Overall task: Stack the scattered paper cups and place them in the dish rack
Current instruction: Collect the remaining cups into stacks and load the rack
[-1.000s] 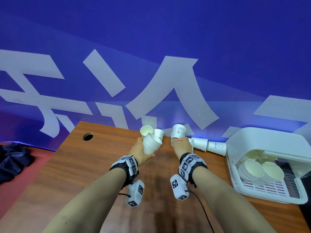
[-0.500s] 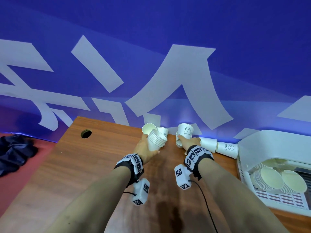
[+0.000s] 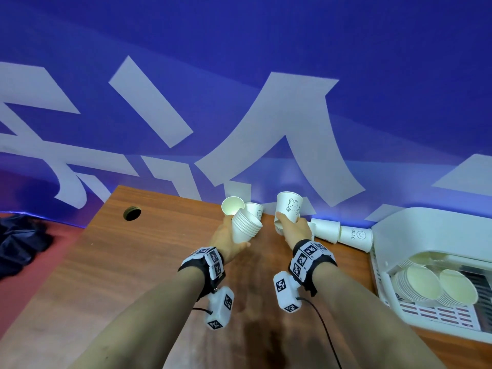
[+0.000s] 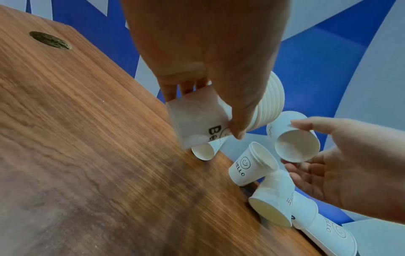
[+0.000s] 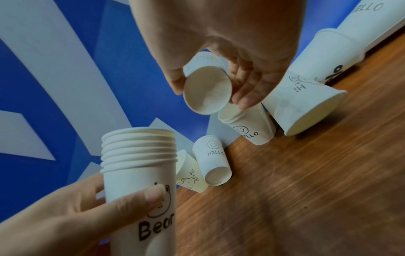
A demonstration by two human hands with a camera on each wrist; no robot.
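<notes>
My left hand (image 3: 226,241) grips a stack of several nested white paper cups (image 3: 246,225), its outer cup printed "Bear" (image 5: 140,199), held above the wooden table (image 3: 133,262). My right hand (image 3: 292,227) holds a single upright cup with a rabbit drawing (image 3: 289,206), lifted off the table just right of the stack; its bottom (image 5: 206,91) faces the right wrist camera. Loose cups remain at the table's back edge: a "HELLO" cup (image 5: 213,159) and a "Hi" cup (image 5: 190,178) on their sides, another "HELLO" cup (image 4: 252,164) below my right hand.
Two nested cups (image 3: 343,234) lie on their sides at the back edge, toward the white dish rack (image 3: 426,235) on the right, which holds stacks of cups (image 3: 436,286). A cable hole (image 3: 131,213) sits at the table's back left. A blue banner wall rises behind the table.
My right hand has lifted the rabbit cup off the table and raised it slightly. The left hand keeps the stack in about the same place. The head view has shifted left, cutting off part of the rack.
</notes>
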